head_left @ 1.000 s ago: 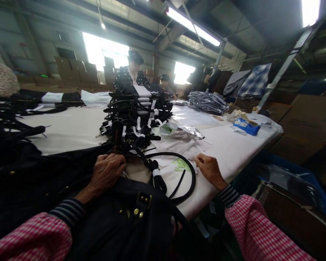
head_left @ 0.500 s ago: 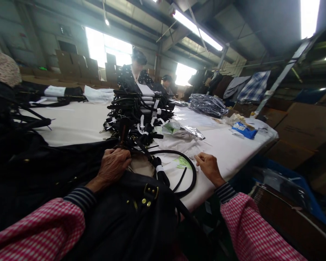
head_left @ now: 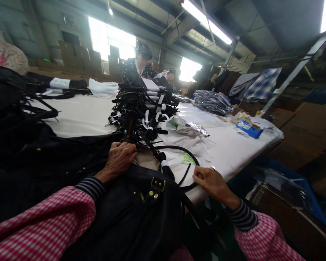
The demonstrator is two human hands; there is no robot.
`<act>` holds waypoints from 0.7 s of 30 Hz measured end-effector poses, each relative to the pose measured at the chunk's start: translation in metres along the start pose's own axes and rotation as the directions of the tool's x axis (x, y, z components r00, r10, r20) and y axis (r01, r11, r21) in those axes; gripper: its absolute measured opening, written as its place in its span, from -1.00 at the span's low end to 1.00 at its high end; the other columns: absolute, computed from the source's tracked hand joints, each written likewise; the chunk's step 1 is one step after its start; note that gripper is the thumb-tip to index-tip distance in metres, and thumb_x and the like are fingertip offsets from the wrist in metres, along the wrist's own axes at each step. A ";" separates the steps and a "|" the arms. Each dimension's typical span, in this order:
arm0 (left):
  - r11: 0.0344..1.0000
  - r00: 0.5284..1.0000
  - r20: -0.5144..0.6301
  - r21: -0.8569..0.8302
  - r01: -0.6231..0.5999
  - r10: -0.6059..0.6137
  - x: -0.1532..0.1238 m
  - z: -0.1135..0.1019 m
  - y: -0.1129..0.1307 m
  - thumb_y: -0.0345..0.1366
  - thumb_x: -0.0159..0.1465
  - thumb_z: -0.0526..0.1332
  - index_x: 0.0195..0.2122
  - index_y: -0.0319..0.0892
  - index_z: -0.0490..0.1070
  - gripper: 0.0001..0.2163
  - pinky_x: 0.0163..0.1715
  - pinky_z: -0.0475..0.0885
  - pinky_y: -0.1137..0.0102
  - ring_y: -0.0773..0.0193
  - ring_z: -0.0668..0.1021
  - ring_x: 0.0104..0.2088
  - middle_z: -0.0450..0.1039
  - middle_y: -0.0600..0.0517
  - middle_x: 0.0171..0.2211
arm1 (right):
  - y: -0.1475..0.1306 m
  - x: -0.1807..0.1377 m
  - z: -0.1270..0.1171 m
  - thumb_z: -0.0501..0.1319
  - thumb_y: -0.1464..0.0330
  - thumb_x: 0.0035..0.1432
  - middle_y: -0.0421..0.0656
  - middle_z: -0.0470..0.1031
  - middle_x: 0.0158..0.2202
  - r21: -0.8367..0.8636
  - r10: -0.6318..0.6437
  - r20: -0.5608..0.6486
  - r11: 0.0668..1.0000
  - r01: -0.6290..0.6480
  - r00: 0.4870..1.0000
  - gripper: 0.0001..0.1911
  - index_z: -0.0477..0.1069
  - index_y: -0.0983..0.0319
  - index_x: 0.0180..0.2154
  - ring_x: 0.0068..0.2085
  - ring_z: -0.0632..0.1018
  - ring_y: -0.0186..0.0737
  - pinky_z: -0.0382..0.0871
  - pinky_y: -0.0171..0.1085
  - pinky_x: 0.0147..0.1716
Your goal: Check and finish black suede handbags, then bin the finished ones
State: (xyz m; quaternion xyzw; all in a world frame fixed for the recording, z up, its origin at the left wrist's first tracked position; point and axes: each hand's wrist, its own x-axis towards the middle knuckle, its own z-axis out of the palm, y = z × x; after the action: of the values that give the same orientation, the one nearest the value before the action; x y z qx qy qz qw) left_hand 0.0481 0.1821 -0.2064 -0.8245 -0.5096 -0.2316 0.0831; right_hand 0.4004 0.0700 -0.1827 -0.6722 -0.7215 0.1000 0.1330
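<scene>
A black handbag (head_left: pixel 130 214) with brass studs lies in front of me, partly on the white table (head_left: pixel 228 145). My left hand (head_left: pixel 119 159) is curled over the bag's top edge, next to a dark upright piece. My right hand (head_left: pixel 210 181) sits at the table's near edge with its fingers pinched, touching the black looped strap (head_left: pixel 184 150) that runs from the bag. What the fingers hold is too small to make out. A small green tag (head_left: pixel 188 157) lies inside the loop.
A tall stack of black straps with white wrapping (head_left: pixel 143 108) stands mid-table, silver plastic bags (head_left: pixel 212 101) further right, a blue packet (head_left: pixel 248 128) near the far edge. More black bags (head_left: pixel 21 145) pile up at left. Other people work beyond the stack; cardboard boxes stand at right.
My right hand has drawn back from the white papers toward the table's near edge and closed into a pinch by the strap loop. My left hand stays on the bag.
</scene>
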 end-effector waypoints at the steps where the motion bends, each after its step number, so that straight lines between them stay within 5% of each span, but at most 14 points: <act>1: 1.000 1.000 0.000 0.000 0.001 -0.001 0.000 0.000 0.000 -0.28 0.31 0.12 -0.35 -0.12 0.42 -0.87 -0.01 0.18 0.09 0.04 0.55 -0.15 0.56 -0.01 -0.32 | 0.001 0.001 -0.003 0.14 0.36 0.15 -0.26 0.38 -0.55 -0.027 -0.004 0.028 1.000 0.005 1.000 -0.87 0.36 0.19 -0.45 -0.45 0.40 -0.29 0.10 -0.28 -0.40; 7: 1.000 1.000 -0.006 -0.008 0.006 -0.006 0.000 0.000 0.001 -0.29 0.31 0.12 -0.35 -0.12 0.43 -0.87 -0.02 0.19 0.09 0.05 0.54 -0.18 0.56 -0.02 -0.32 | 0.004 -0.004 -0.016 0.15 0.33 0.21 -0.27 0.40 -0.52 -0.055 -0.062 0.135 0.996 0.070 0.989 -0.86 0.38 0.19 -0.41 -0.43 0.41 -0.29 0.10 -0.29 -0.38; 17: 1.000 1.000 -0.003 -0.004 0.003 -0.003 0.000 0.002 -0.001 -0.28 0.32 0.11 -0.34 -0.11 0.42 -0.86 0.02 0.18 0.07 0.05 0.53 -0.14 0.58 -0.02 -0.30 | 0.019 0.010 -0.018 0.24 0.15 0.22 -0.25 0.38 -0.52 0.192 -0.135 0.210 0.977 0.094 0.968 -0.72 0.47 0.19 -0.43 -0.45 0.36 -0.28 0.12 -0.33 -0.47; 21: 1.000 1.000 0.000 -0.005 0.002 -0.002 0.000 0.003 -0.001 -0.27 0.32 0.11 -0.34 -0.11 0.41 -0.87 0.02 0.18 0.07 0.05 0.53 -0.14 0.58 -0.02 -0.30 | 0.032 0.035 -0.021 0.20 0.07 0.21 -0.24 0.36 -0.56 0.323 -0.101 0.085 0.944 0.069 0.991 -0.61 0.46 0.23 -0.46 -0.48 0.35 -0.28 0.14 -0.32 -0.49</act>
State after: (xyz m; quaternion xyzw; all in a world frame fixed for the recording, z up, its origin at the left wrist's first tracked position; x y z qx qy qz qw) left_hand 0.0483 0.1838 -0.2089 -0.8241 -0.5098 -0.2331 0.0809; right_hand 0.4352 0.1064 -0.1710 -0.6041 -0.7300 0.2432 0.2075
